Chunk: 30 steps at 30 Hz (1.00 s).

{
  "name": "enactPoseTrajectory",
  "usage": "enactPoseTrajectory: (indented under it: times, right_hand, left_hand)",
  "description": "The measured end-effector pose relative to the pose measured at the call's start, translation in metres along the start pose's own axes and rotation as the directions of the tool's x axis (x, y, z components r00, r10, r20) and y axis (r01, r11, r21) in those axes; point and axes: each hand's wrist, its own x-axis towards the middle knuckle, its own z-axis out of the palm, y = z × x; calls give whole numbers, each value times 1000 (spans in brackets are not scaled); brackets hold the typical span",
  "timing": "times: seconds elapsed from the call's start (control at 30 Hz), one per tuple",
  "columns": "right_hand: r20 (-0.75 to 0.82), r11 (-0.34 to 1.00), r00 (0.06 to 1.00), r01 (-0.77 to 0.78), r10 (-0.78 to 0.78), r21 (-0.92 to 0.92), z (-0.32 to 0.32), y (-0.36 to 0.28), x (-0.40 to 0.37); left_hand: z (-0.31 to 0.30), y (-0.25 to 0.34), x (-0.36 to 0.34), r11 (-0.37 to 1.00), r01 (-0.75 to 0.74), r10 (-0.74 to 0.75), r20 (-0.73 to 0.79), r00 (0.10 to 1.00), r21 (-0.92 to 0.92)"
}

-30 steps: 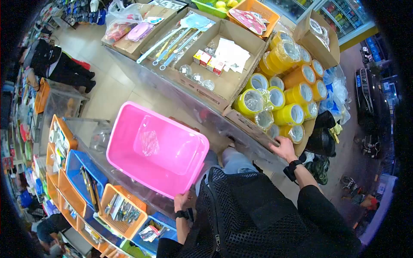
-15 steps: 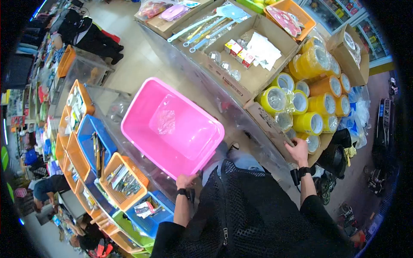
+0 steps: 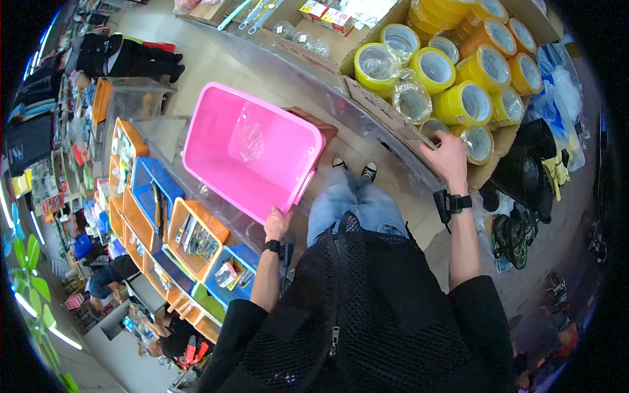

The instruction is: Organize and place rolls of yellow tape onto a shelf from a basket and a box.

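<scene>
My left hand point(image 3: 277, 224) is closed on the near rim of a large pink plastic tub point(image 3: 252, 160). The tub tilts toward me, and a crumpled piece of clear plastic point(image 3: 250, 142) lies inside it. On the other side, my right hand point(image 3: 449, 160) grips the front edge of a cardboard box point(image 3: 380, 112), its fingertips right by a small roll of clear tape. Yellow rolls of packing tape point(image 3: 462, 105) fill this box, with several orange-brown rolls point(image 3: 488, 39) toward the back.
Blue and orange plastic baskets point(image 3: 194, 237) of small tools line the left. Another open box point(image 3: 321, 49) holds small cartons point(image 3: 337, 21). Black bucket-like items point(image 3: 521, 167) and plastic bags point(image 3: 565, 98) lie right of the tape. People point(image 3: 131, 56) are further off at left.
The view has shifted, so the tape box appears higher and my legs and shoes show more. My left hand stays on the tub's rim, my right hand at the box edge.
</scene>
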Motion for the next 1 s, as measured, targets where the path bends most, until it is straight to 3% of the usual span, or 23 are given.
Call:
enactPoseTrajectory:
  times: [0.07,0.23,0.37,0.47,0.53,0.77,0.83,1.0]
  right_hand:
    - [-18,1000,1000,8,-8,2,2,4,0]
    - [-73,996,995,78,-75,37,4,12,3]
    - [-73,992,995,78,-71,95,5,12,4]
    - [-54,993,996,79,-75,87,1,10,3]
    - [-61,992,995,87,-82,95,1,8,3]
    - [-22,995,996,83,-82,53,-2,6,3]
    - [-18,995,998,67,-65,77,-2,6,3]
    - [-61,994,993,105,-104,19,-2,7,0]
  left_hand:
    - [15,4,7,1000,-13,14,114,993,-13]
    - [30,8,7,1000,13,-12,31,999,-26]
    - [29,9,3,997,57,-53,72,996,-50]
    - [49,-6,2,998,1,1,26,1000,-66]
    - [37,6,-5,972,61,-48,61,997,-229]
    - [39,1,-27,948,36,-73,-105,992,-318]
    - [34,-6,-30,929,114,-118,12,993,-351]
    - [57,-41,-20,821,245,-237,82,968,-515]
